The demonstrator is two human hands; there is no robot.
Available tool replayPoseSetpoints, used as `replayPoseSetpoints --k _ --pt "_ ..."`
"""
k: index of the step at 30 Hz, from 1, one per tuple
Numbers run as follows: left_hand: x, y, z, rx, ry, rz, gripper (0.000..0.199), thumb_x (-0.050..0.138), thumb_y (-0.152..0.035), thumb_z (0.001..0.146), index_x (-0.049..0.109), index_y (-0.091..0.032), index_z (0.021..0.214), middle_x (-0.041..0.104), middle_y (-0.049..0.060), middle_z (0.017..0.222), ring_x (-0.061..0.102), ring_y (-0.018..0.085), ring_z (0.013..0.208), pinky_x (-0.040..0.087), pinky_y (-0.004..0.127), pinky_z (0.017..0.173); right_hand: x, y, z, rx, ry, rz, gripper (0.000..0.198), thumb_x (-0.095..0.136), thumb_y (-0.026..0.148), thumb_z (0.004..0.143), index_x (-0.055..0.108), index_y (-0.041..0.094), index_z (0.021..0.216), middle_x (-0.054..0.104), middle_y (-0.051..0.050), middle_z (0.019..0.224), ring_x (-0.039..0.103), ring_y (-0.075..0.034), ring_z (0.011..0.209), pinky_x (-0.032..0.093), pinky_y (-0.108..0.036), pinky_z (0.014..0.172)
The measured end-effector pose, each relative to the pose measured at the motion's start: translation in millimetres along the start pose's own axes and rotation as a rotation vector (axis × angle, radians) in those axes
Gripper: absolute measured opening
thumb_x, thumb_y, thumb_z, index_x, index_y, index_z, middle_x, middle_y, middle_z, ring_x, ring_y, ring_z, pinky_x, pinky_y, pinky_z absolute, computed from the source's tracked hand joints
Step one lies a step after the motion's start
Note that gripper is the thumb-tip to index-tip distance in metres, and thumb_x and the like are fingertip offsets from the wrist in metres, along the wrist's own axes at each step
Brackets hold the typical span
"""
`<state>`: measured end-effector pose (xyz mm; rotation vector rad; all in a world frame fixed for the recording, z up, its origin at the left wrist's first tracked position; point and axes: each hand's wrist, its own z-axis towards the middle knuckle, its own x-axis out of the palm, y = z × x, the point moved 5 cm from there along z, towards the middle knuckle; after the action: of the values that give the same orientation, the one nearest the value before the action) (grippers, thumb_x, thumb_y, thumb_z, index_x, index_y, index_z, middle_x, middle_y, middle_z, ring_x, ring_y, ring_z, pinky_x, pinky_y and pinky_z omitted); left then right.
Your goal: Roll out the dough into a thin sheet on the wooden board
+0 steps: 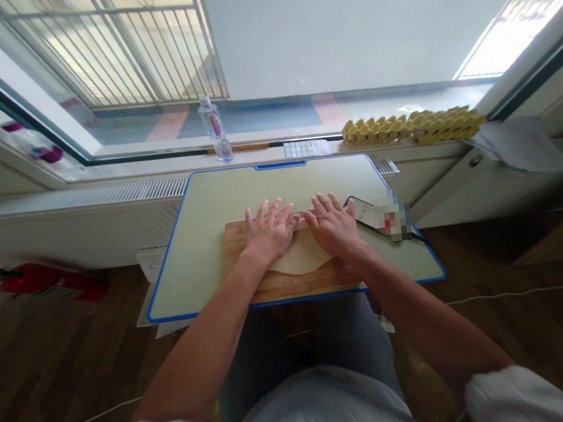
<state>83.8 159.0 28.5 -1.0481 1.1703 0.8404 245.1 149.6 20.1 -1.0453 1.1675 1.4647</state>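
A thin, pale sheet, which looks like rolled-out dough, lies on a wooden board. My left hand rests palm down on its far left part, fingers spread. Palm down on the far right part is my right hand, its fingers stretched forward. Between the thumbs shows a short piece of a pale roll along the sheet's far edge. Both hands cover the rest of that edge, so I cannot tell whether a pin is inside the roll. Neither hand is closed around anything.
The board stands on a small blue-edged table. A phone lies right of my right hand. On the windowsill are a plastic bottle and a yellow, scalloped tray-like strip. A red fire extinguisher lies on the floor at left.
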Motion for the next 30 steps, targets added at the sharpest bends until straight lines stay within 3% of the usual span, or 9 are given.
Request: replayPoseSetpoints --k 3,6,10,17,24,30 --pt "-0.5 -8.8 -28.3 0.056 -0.038 -0.017 0.063 0.03 -0.062 0.106 0.048 -0.03 0.158 0.044 0.006 0.167 0.034 0.033 0.157 0.016 0.071 0.127 -1.3 -0.2 -29.4 -0.033 -0.045 0.018 0.066 0.024 0.051 0.11 0.041 0.015 0.162 0.04 -0.013 0.168 0.028 -0.031 0.158 0.011 -0.064 0.127" --pt "0.5 -18.1 -59.3 0.095 -0.079 -0.057 0.055 0.041 -0.052 0.106 0.051 -0.028 0.155 0.05 0.008 0.163 0.037 0.029 0.155 0.016 0.066 0.129 -4.1 -2.1 -70.3 -0.058 -0.072 0.04 0.064 0.027 0.05 0.11 0.039 0.016 0.163 0.037 -0.013 0.17 0.027 -0.029 0.159 0.012 -0.059 0.128" --pt "0.2 -22.3 -72.3 0.096 -0.146 -0.107 0.039 0.045 -0.038 0.106 0.061 -0.027 0.141 0.062 0.008 0.152 0.046 0.026 0.15 0.017 0.064 0.129 -9.4 -4.7 -97.9 -0.054 -0.052 0.07 0.063 0.029 0.048 0.11 0.035 0.019 0.165 0.034 -0.011 0.171 0.023 -0.029 0.161 0.014 -0.058 0.128" --pt "-11.2 -7.4 -73.5 0.056 -0.175 -0.084 0.033 0.051 -0.034 0.104 0.064 -0.025 0.133 0.068 0.009 0.143 0.051 0.027 0.144 0.019 0.062 0.129 -17.3 2.3 -65.2 -0.015 -0.032 0.131 0.055 0.03 0.049 0.11 0.051 0.025 0.155 0.044 -0.007 0.167 0.03 -0.027 0.158 0.019 -0.058 0.127" --pt "-12.9 18.6 -79.2 -0.003 -0.174 -0.027 0.042 0.041 -0.045 0.107 0.067 -0.026 0.134 0.062 0.009 0.151 0.05 0.03 0.144 0.026 0.064 0.125 -7.5 17.5 -34.4 0.004 -0.016 0.052 0.061 0.023 0.053 0.111 0.049 0.023 0.157 0.044 -0.009 0.166 0.028 -0.03 0.158 0.015 -0.064 0.127" --pt "-10.8 25.6 -48.7 -0.065 -0.178 0.077 0.059 0.031 -0.054 0.108 0.057 -0.025 0.151 0.053 0.01 0.16 0.043 0.039 0.149 0.028 0.069 0.121 -1.5 23.1 -7.1 0.011 0.043 0.039 0.066 0.023 0.057 0.109 0.044 0.022 0.161 0.039 -0.009 0.169 0.03 -0.035 0.156 0.024 -0.064 0.124"
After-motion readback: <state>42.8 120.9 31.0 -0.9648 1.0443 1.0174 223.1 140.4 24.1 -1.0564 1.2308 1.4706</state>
